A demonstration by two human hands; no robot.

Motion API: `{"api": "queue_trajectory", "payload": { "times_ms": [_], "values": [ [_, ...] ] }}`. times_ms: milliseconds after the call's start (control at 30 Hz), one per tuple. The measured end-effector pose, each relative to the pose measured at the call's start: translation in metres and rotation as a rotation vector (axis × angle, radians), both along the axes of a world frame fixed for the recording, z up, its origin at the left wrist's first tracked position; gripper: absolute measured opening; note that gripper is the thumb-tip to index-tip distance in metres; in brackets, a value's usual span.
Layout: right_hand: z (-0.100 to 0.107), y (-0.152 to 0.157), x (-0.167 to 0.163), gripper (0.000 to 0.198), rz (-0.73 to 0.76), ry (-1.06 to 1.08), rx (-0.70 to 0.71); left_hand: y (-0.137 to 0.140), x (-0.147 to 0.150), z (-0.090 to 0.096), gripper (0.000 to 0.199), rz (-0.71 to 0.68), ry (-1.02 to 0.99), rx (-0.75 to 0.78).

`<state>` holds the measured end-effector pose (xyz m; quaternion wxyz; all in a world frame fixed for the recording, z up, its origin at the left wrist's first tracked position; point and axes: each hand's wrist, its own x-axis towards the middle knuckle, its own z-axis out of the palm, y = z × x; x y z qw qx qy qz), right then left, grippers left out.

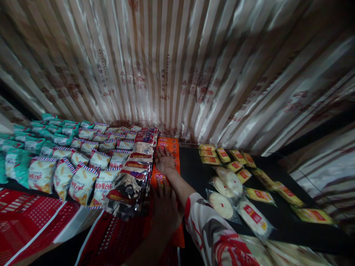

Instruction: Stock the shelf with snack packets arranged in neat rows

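1. Pleated curtain (172, 55), striped, glossy, printed in dull red: it closed off the whole back of the display, probably hung as a screen.
2. Black tabletop (191, 166): it ran beneath the goods, its dark surface setting off the bright wrappers.
3. Red perforated baskets (27, 214): these stood along the near left edge, where I judged they were within easy reach.
4. White snack bags (83, 184), edged in red and blue stripes: ranked upright in close rows, lettering outward, presumably so they could be read.
5. Teal snack bags (18, 166): massed at the far left, evidently grouped by colour.
6. Orange printed packet (176, 159), long and flat: it lay right beside the foil pile, running from the curtain toward the near edge.
7. Foil packets (133, 177), maroon and silver: overlapped in a column between white bags and orange packet, likely to save width.
8. Left hand (166, 207): nearer the wearer, fingers extended over the orange packet, gripping nothing that I could see; its underside was hidden.
9. Right hand (165, 160), patterned sleeve behind: laid palm down on the packet's farther half, fingers spread, unclenched, seemingly to hold it flat.
10. Round white cakes (222, 205), clear-wrapped: clustered right of the arm.
11. Small yellow packets (209, 160): some bunched near the curtain, others loosely strewn rightward.
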<state>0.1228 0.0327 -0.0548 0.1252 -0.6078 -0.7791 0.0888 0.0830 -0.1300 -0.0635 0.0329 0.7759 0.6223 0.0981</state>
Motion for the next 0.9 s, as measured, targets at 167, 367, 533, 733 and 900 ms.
{"api": "queue_trajectory", "payload": {
  "times_ms": [167,367,533,733,900],
  "values": [
    [-0.001,-0.002,-0.001,0.05,-0.021,-0.023,0.032,0.0,0.0,-0.001,0.064,-0.005,-0.008,-0.006],
    [-0.001,-0.001,-0.001,0.05,-0.023,-0.043,0.037,0.0,-0.001,0.003,0.063,-0.02,-0.014,-0.015],
    [0.003,-0.002,-0.002,0.049,-0.05,-0.084,0.007,-0.001,-0.003,0.003,0.065,-0.023,0.012,-0.01],
    [0.003,-0.004,-0.003,0.048,-0.064,-0.135,0.021,-0.002,-0.003,0.009,0.064,-0.027,0.016,-0.016],
    [0.012,0.005,-0.004,0.047,-0.056,-0.206,-0.036,-0.003,-0.002,0.004,0.056,-0.01,0.003,0.014]
  ]
}}
